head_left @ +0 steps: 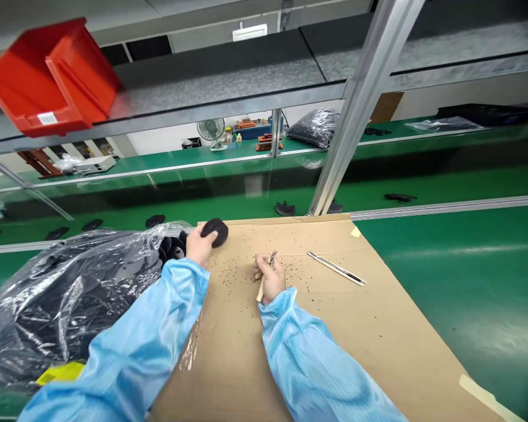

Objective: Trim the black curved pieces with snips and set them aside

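Grasping black disc [215, 232] in left hand [198, 246]; right hand [270, 278] pinching small metal-tipped tool [260, 291] over cardboard sheet [334, 346].

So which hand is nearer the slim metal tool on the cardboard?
Right hand, holding a wood-handled tool, is nearer: the slim metal tool lies to its right on the cardboard. The left hand, gripping a black disc, is farther left.

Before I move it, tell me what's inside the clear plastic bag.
Black round discs fill the clear plastic bag, a few showing at its mouth. Glossy folds cover the rest, so their number and exact shape cannot be seen.
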A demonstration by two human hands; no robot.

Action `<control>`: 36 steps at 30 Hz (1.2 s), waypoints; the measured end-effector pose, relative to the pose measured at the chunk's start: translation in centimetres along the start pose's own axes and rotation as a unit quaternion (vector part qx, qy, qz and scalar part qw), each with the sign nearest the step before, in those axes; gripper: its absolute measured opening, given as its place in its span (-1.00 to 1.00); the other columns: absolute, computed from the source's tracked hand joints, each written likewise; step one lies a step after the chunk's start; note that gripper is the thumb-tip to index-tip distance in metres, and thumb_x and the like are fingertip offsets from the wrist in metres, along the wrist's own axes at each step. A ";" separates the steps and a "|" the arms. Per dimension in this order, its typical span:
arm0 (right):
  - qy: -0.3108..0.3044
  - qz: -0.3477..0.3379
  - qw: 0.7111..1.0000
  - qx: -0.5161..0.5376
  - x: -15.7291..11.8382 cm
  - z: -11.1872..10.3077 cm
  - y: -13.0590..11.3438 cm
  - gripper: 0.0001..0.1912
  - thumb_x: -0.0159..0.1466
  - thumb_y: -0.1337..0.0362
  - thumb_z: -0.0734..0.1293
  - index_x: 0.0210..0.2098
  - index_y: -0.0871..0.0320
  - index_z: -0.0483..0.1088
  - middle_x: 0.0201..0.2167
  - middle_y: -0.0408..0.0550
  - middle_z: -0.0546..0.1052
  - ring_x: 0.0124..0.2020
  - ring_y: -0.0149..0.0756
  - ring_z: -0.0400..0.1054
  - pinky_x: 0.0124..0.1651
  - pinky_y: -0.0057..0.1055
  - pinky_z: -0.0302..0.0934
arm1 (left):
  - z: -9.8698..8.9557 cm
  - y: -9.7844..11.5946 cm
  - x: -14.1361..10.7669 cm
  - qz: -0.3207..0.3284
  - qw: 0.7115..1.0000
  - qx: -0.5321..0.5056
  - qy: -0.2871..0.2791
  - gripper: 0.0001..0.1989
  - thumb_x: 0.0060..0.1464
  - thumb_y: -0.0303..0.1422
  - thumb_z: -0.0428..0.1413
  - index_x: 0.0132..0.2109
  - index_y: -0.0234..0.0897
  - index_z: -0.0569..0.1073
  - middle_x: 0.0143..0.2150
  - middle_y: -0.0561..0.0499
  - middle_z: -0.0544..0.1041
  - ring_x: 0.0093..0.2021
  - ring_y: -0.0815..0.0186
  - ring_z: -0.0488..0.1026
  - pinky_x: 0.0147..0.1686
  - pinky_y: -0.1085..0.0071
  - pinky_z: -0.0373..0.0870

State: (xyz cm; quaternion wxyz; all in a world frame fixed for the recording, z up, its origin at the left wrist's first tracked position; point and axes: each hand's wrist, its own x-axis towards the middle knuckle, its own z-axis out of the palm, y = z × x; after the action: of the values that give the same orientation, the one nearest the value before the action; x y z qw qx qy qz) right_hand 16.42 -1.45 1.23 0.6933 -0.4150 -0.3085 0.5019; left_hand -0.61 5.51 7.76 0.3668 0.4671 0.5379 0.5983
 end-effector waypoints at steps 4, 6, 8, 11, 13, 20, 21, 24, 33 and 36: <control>-0.005 0.001 1.000 0.020 0.4 -0.2 0.5 -0.64 -0.02 0.02 0.40 -0.42 0.18 0.36 -0.56 -0.11 0.39 -0.55 -0.36 0.21 -0.51 -0.46 0.11 | 1.0 1.9 6.3 0.162 0.931 0.327 0.021 -0.53 -0.03 -0.47 0.16 0.09 -0.30 0.43 0.11 -0.17 0.36 0.14 0.12 0.33 0.20 0.26 0.20; 0.000 0.001 1.000 0.028 0.7 -0.2 1.0 -0.64 -0.02 0.02 0.40 -0.43 0.19 0.36 -0.57 -0.11 0.39 -0.56 -0.36 0.22 -0.49 -0.45 0.12 | 2.5 2.1 8.1 0.152 0.904 0.399 0.004 -0.47 -0.03 -0.43 0.18 0.14 -0.34 0.39 0.16 -0.22 0.31 0.14 0.10 0.32 0.19 0.27 0.21; 0.012 0.008 0.999 0.032 0.9 -0.1 1.4 -0.66 -0.02 0.02 0.38 -0.42 0.18 0.36 -0.57 -0.12 0.39 -0.57 -0.36 0.21 -0.49 -0.45 0.12 | 4.7 1.7 8.9 0.114 0.902 0.416 -0.014 -0.47 -0.02 -0.39 0.19 0.14 -0.33 0.38 0.15 -0.23 0.32 0.11 0.10 0.35 0.16 0.26 0.22; 0.036 0.010 0.998 0.040 1.0 0.3 1.8 -0.72 -0.01 0.07 0.35 -0.44 0.17 0.35 -0.60 -0.15 0.36 -0.58 -0.37 0.18 -0.50 -0.46 0.09 | 9.0 0.5 9.2 0.093 0.904 0.410 -0.073 -0.54 -0.01 -0.36 0.19 0.08 -0.30 0.43 0.08 -0.20 0.42 0.06 0.12 0.40 0.11 0.26 0.26; 0.044 0.009 0.998 0.043 0.9 0.5 1.8 -0.75 -0.01 0.09 0.32 -0.46 0.15 0.34 -0.62 -0.17 0.34 -0.59 -0.36 0.17 -0.51 -0.45 0.09 | 12.1 -0.1 9.1 0.089 0.901 0.404 -0.130 -0.57 -0.02 -0.34 0.20 0.05 -0.26 0.45 0.05 -0.14 0.46 0.04 0.15 0.41 0.08 0.30 0.28; 0.094 -0.013 0.995 -0.019 0.1 0.8 1.0 -0.83 0.05 0.14 0.27 -0.50 0.11 0.36 -0.62 -0.19 0.30 -0.54 -0.31 0.19 -0.44 -0.42 0.12 | 20.9 -0.6 8.7 0.048 0.874 0.406 -0.261 -0.56 -0.24 -0.29 0.33 -0.10 -0.14 0.56 0.04 -0.07 0.50 0.07 0.02 0.39 0.07 0.24 0.26; 0.095 -0.016 0.995 -0.026 0.0 0.8 0.9 -0.84 0.06 0.15 0.26 -0.50 0.11 0.36 -0.61 -0.18 0.31 -0.52 -0.30 0.21 -0.41 -0.41 0.13 | 21.7 -0.7 8.7 0.041 0.873 0.408 -0.264 -0.53 -0.27 -0.30 0.34 -0.09 -0.17 0.56 0.05 -0.09 0.49 0.08 0.01 0.39 0.08 0.24 0.25; 0.090 -0.007 0.996 -0.014 -0.1 0.8 0.6 -0.85 0.06 0.17 0.24 -0.47 0.10 0.37 -0.59 -0.19 0.33 -0.50 -0.29 0.23 -0.39 -0.41 0.14 | 23.5 -1.1 8.7 0.025 0.875 0.408 -0.261 -0.51 -0.30 -0.35 0.35 -0.09 -0.27 0.56 0.05 -0.18 0.48 0.09 -0.04 0.38 0.10 0.22 0.23; 0.076 0.001 0.997 0.010 0.5 0.9 1.2 -0.80 0.04 0.13 0.28 -0.42 0.13 0.32 -0.57 -0.21 0.28 -0.52 -0.32 0.17 -0.39 -0.41 0.08 | 21.2 -0.5 7.7 0.075 0.940 0.305 -0.133 -0.65 -0.01 -0.34 0.21 -0.04 -0.33 0.52 0.02 -0.17 0.48 0.10 0.11 0.37 0.17 0.26 0.21; 0.063 -0.012 0.998 0.022 0.4 1.2 1.6 -0.71 0.00 0.13 0.31 -0.32 0.11 0.23 -0.54 -0.25 0.23 -0.52 -0.34 0.17 -0.39 -0.42 0.11 | 18.3 0.8 6.6 0.041 0.967 0.239 -0.073 -0.60 -0.01 -0.35 0.23 -0.01 -0.42 0.45 -0.04 -0.23 0.48 -0.04 0.12 0.45 0.03 0.23 0.36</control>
State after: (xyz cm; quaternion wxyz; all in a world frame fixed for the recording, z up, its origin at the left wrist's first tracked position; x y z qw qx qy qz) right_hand 14.84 -0.56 0.41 0.7263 -0.4264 -0.2579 0.4735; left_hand 14.95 17.12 9.31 0.2580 0.6056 0.6172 0.4310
